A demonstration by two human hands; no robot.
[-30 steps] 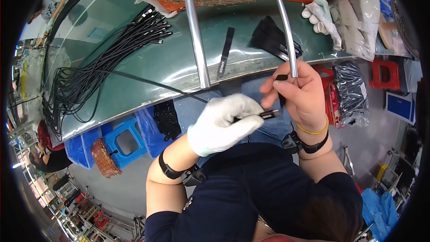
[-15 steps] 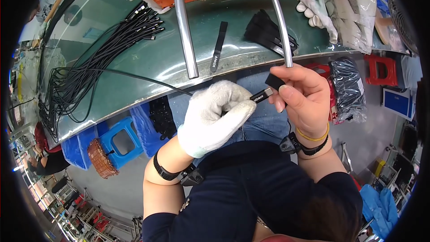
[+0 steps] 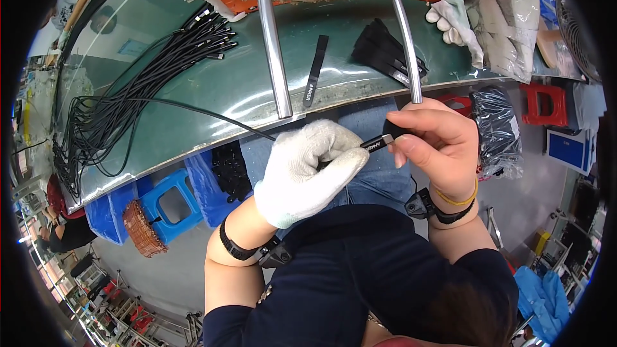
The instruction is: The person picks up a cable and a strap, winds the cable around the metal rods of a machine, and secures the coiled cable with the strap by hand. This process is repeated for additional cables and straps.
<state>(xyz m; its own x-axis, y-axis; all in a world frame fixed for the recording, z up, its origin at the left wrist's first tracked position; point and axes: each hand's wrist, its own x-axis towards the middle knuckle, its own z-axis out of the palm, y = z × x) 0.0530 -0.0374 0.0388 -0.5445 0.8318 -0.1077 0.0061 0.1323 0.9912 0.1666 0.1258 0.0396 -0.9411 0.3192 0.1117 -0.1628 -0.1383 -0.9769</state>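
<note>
1. The black plug (image 3: pixel 373 144) is between the two hands, above the blue jeans (image 3: pixel 379 180). Its shiny metal tip points right.
2. The left hand (image 3: pixel 307 170) wears a white glove. Its thumb and fingers are closed tight on the plug.
3. The right hand (image 3: pixel 443 144) is bare. Its thumb and fingers pinch a small black piece (image 3: pixel 394 130), mostly hidden, just beside the metal tip. I can't tell if they touch.
4. A black cord (image 3: pixel 215 114) runs from the gloved hand across the green table (image 3: pixel 225 83) to a big bunch of black cords (image 3: pixel 157 67).
5. Near the table's edge, one black strap (image 3: pixel 315 71) lies alone between two shiny poles (image 3: pixel 272 51). More black straps (image 3: pixel 379 51) are spread like a fan by the right pole.
6. Farther right lie a white glove (image 3: pixel 457 26) and a clear bag (image 3: pixel 508 26).
7. Below the table, on the left, is a blue stool (image 3: pixel 152 207).
</note>
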